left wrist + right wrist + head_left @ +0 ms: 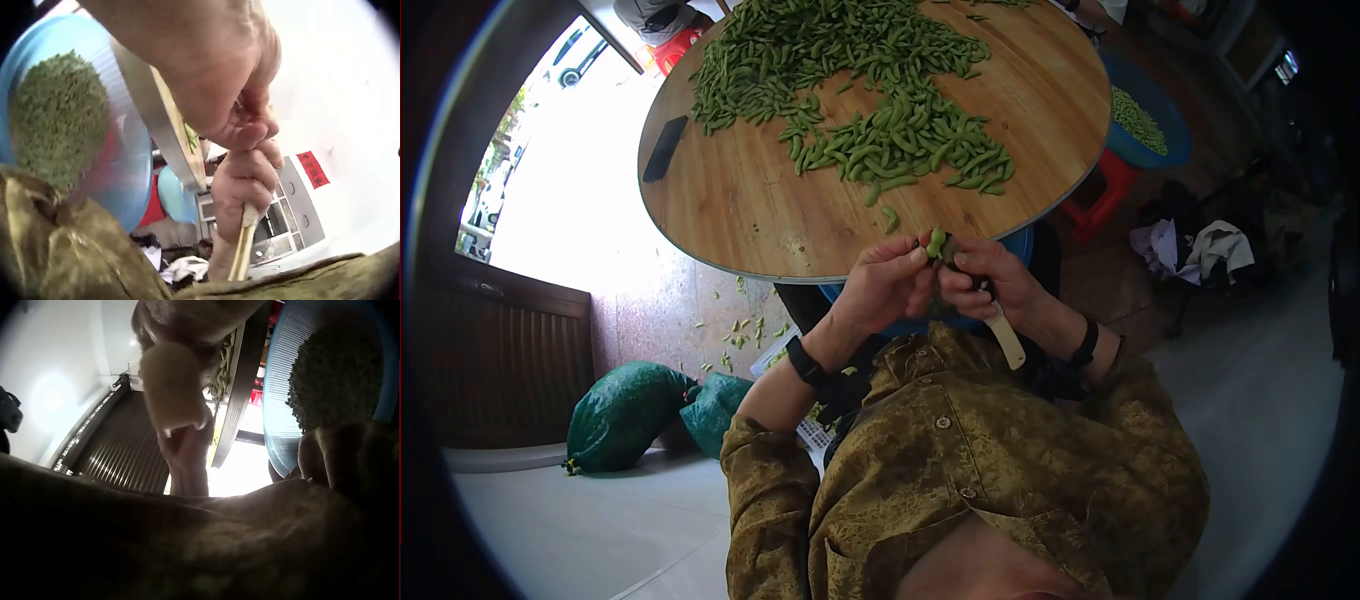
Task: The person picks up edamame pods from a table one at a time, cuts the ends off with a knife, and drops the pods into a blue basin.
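Close to the near edge of the table, both hands meet at a green soybean pod (pixel 936 242). My left hand (pixel 890 278) pinches the pod between thumb and fingers. A knife (pixel 1007 340) with a cream handle is gripped in my right hand (pixel 1002 278); its handle points down toward the shirt, and the fingers hide the blade. The left wrist view shows the handle (pixel 245 240) below the curled right fingers. In the right wrist view the handle (pixel 170 387) stands large in front of the left hand (pixel 187 450).
Many pods (pixel 850 80) are heaped on the round wooden table (pixel 730 200), beside a dark phone-like slab (pixel 665 148). A blue basin (pixel 139 175) of shelled beans sits below the hands. Another basin (pixel 1175 110) stands on a red stool (pixel 1100 195). Green sacks (pixel 630 415) lie at left.
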Demonstrator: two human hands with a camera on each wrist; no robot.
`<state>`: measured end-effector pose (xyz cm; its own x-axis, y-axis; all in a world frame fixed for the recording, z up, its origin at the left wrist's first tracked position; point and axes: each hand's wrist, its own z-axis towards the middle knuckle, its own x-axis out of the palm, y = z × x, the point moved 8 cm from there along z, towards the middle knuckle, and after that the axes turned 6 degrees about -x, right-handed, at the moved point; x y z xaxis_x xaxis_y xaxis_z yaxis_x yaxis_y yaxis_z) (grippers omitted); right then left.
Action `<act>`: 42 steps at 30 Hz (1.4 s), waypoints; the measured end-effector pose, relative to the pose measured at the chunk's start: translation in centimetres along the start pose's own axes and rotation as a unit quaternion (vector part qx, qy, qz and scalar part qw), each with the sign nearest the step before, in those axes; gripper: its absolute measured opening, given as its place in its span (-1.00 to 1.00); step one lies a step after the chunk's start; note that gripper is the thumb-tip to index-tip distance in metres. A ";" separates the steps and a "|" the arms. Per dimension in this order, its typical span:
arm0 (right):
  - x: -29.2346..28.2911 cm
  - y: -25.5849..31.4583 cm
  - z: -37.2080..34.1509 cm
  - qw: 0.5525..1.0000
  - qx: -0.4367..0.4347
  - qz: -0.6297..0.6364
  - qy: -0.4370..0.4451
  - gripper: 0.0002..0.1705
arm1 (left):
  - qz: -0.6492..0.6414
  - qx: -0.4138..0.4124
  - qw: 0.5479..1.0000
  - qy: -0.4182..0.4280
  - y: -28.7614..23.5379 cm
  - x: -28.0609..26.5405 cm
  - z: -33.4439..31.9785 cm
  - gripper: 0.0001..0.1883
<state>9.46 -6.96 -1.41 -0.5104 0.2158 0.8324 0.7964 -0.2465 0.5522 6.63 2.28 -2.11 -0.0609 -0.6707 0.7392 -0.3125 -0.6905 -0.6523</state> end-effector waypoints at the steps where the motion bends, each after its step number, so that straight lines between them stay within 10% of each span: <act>1: 0.1 0.0 0.1 1.000 0.001 -0.001 0.000 -0.62 | 0.082 0.027 0.993 -0.081 -0.4 -1.1 0.0 -0.92; 2: -0.1 0.0 0.2 1.000 -0.004 0.011 -0.025 -0.61 | 0.081 0.027 0.993 -0.082 -0.2 -1.0 -0.1 -0.92; 3: -0.4 -0.1 0.2 0.998 -0.009 0.023 -0.050 -0.60 | 0.351 0.161 0.910 -0.149 -2.6 -0.1 -1.1 -0.91; 4: -0.4 -0.2 0.3 0.999 -0.007 0.023 -0.049 -0.60 | 0.586 0.280 0.733 -0.201 -4.2 2.0 -2.3 -0.89; 5: -0.5 -0.5 0.4 0.998 0.000 0.033 -0.053 -0.60 | 0.586 0.281 0.733 -0.203 -4.4 2.4 -2.4 -0.89; 7: -0.4 -0.7 0.5 0.998 0.006 0.042 -0.056 -0.60 | 0.710 0.382 0.558 -0.196 -4.8 5.2 -3.5 -0.85; 11: 0.3 -0.2 0.3 0.998 -0.016 -0.010 -0.052 -0.65 | 0.624 0.275 0.693 -0.233 -5.2 2.9 -3.1 -0.86; 13: 0.4 0.2 0.3 0.998 -0.029 -0.028 -0.047 -0.68 | 0.245 0.076 0.941 -0.222 -2.9 -0.2 -1.8 -0.83; 16: -0.1 0.9 0.0 0.979 -0.066 -0.188 -0.053 -0.74 | 0.215 0.076 0.950 -0.213 -2.0 -0.1 -1.6 -0.80; 18: -0.4 2.5 -0.7 0.856 -0.148 -0.482 -0.117 -0.73 | 0.236 0.053 0.942 -0.234 -1.4 -0.2 -1.9 -0.81; 24: 2.4 3.6 -1.3 0.593 -0.354 -0.722 -0.043 -0.60 | 0.326 0.050 0.912 -0.242 0.5 0.0 -2.5 -0.79; 31: 2.4 2.8 -1.1 0.590 -0.317 -0.742 -0.033 -0.64 | 0.584 0.162 0.762 -0.227 -0.6 2.2 -3.6 -0.85; 39: 0.0 0.1 -0.8 0.605 -0.246 -0.758 0.003 -0.71 | 0.647 0.055 0.733 -0.202 -1.2 1.7 -7.2 -0.91; 42: -0.2 -0.6 -0.9 0.595 -0.191 -0.780 0.032 -0.67 | 0.763 0.010 0.610 -0.214 -1.7 -0.4 -11.3 -0.92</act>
<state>8.80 -7.71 -1.90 -0.5527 0.4305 -0.7136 -0.7886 0.0067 0.6149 -3.51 6.84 0.61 -0.0113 -0.5424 -0.8400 -0.1891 0.8261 -0.5309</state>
